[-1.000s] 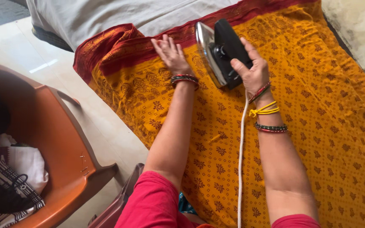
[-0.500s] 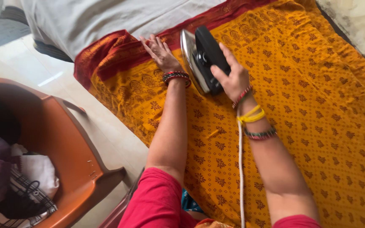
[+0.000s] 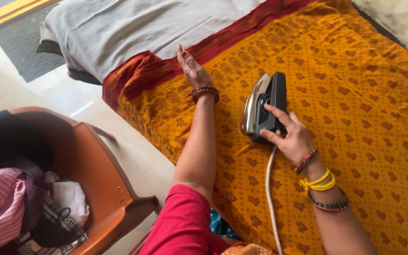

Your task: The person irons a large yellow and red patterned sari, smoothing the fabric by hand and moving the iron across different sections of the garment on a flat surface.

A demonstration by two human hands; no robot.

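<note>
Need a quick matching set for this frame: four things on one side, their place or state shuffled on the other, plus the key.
Things:
1. iron
2. left hand
3. orange chair
4. white cord

Places or states:
A. holds a pile of clothes, on the floor beside the bed
B. tipped on its side on the yellow cloth, gripped at the handle by the right hand
C. runs back from the iron along the right forearm
D. flat on the cloth near its red border, fingers stretched out

Pairs: 1-B, 2-D, 3-A, 4-C
</note>
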